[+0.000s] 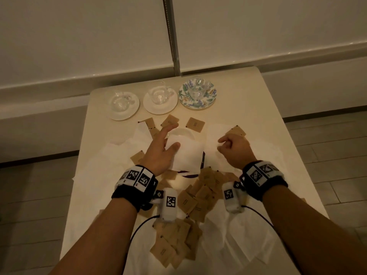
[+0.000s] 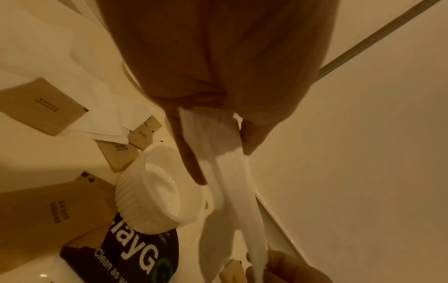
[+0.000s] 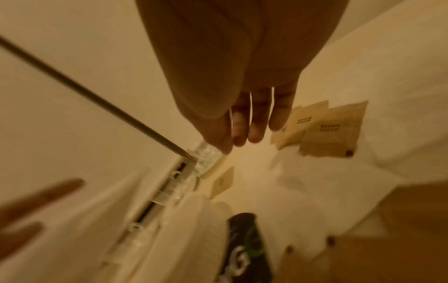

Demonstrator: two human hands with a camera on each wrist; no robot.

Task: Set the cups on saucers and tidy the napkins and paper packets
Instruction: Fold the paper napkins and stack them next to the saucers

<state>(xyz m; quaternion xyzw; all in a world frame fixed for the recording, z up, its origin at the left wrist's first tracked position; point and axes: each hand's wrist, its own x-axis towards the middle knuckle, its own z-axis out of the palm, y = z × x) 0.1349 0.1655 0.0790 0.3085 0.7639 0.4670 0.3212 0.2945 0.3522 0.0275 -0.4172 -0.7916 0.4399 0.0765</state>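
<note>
Three clear glass cups stand on saucers at the table's far end: the left cup [image 1: 119, 100], the middle cup [image 1: 159, 94], and the right cup [image 1: 199, 86] on a floral saucer [image 1: 185, 101]. My left hand [image 1: 170, 136] [image 2: 221, 151] pinches a white napkin [image 1: 188, 155] [image 2: 225, 191] between thumb and fingers, above a white ribbed dish [image 1: 181, 132] [image 2: 157, 187]. My right hand [image 1: 222, 144] [image 3: 242, 137] hovers just right of that napkin with its fingers loosely curled, holding nothing. Brown paper packets [image 1: 200, 193] lie scattered and heaped under my wrists.
More white napkins [image 1: 215, 132] are spread across the table [image 1: 268, 120], left, right and near me. A dark wipes pack [image 2: 130, 254] [image 3: 244, 245] lies beside the dish. A wall with a metal strip [image 1: 172, 36] stands behind the table's far edge, and floor lies on both sides.
</note>
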